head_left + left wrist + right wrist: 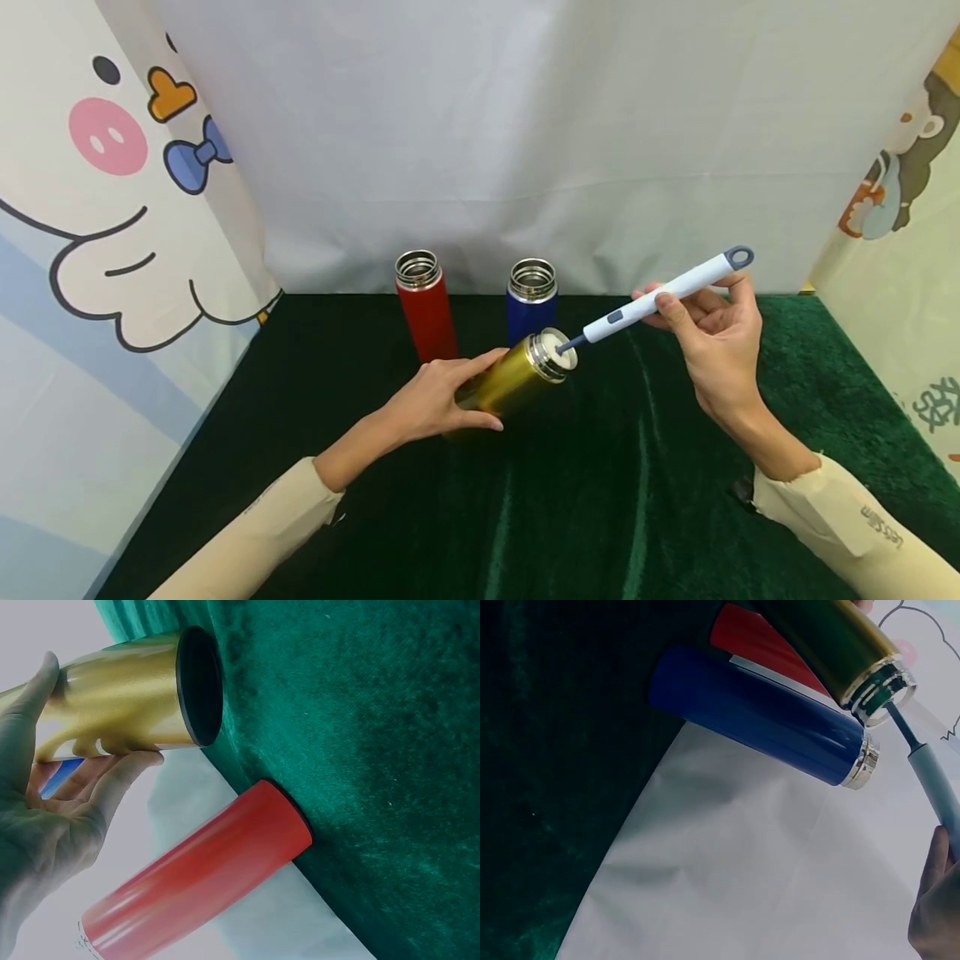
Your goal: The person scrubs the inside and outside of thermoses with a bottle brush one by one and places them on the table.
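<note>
item: one gold bottle (516, 379), open-mouthed, with a bare metal neck. we find it over the middle of the green-covered table (570, 517), tilted, its mouth turned up and toward the right edge, its dark underside showing in the left wrist view.

item: one left hand (438, 396), wrapped around the gold bottle's body, thumb on the side toward the near edge.

item: one long-handled brush (652, 302), pale blue, with a grey loop at its upper end. we see its dark stem run into the gold bottle's mouth, where a white head (553, 343) shows inside the rim.

item: one right hand (723, 342), pinching the brush handle between thumb and fingers, raised above the table's right half.

item: one red bottle (432, 321), upright, lidless, near the table's far edge, left of centre.

item: one blue bottle (531, 317), upright, lidless, near the far edge, right of the red one and well apart from it. we note the gold bottle partly covers it.

item: one white cloth backdrop (480, 125), hanging behind the far edge.
</note>
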Tool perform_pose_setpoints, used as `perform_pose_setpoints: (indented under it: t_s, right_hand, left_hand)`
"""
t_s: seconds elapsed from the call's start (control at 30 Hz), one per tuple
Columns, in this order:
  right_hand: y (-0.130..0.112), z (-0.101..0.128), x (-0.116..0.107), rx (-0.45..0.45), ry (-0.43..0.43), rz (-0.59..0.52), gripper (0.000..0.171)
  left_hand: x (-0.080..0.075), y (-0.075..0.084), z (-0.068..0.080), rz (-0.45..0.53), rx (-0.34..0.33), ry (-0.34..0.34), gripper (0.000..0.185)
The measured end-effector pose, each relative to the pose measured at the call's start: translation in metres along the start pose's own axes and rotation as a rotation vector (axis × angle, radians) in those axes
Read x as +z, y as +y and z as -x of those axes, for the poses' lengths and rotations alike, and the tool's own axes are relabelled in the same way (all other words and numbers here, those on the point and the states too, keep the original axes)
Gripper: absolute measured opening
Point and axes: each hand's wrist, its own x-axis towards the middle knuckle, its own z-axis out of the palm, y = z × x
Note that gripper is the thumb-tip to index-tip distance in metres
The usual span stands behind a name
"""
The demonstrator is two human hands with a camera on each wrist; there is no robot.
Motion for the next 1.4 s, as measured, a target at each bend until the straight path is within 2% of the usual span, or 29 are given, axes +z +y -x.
perform_pose_setpoints:
  t_s: [0.13,0.3,0.4,0.57,0.67,0.77,1.07,1.27,1.4]
  right_hand:
    - [0.006,0.004,0.0,0.027,-0.041,0.018,0.034]
    - [0.028,0.024,0.008,0.077,-0.224,0.141,0.04]
    - [0.038,0.032,0.012,0.103,-0.276,0.178,0.039]
    - [0.036,0.026,0.012,0.144,-0.281,0.08,0.041]
    - [0.031,0.022,0.012,0.123,-0.288,0.015,0.042]
    - [0.024,0.016,0.01,0.094,-0.264,-0.052,0.04]
    - [-0.002,-0.002,-0.004,-0.012,-0.114,-0.233,0.036]
    - [-0.017,-0.005,-0.007,-0.074,0.002,-0.262,0.032]
    - [-0.024,-0.006,-0.009,-0.089,0.035,-0.257,0.031]
  left_hand:
    - [0.0,0.0,-0.001,0.013,0.0,-0.006,0.09]
    - [0.0,0.002,-0.002,-0.015,0.01,-0.03,0.09]
    - [0.001,0.004,-0.003,-0.02,0.011,-0.043,0.09]
    - [0.003,0.004,-0.003,-0.039,0.012,-0.023,0.091]
    - [0.003,0.004,-0.003,-0.046,0.01,-0.02,0.091]
    - [0.003,0.004,-0.002,-0.041,0.012,-0.018,0.091]
    - [0.003,0.001,-0.001,-0.038,0.013,-0.026,0.091]
    - [0.001,0.0,-0.001,-0.027,0.024,-0.048,0.091]
    - [0.0,0.0,0.0,-0.022,0.025,-0.059,0.09]
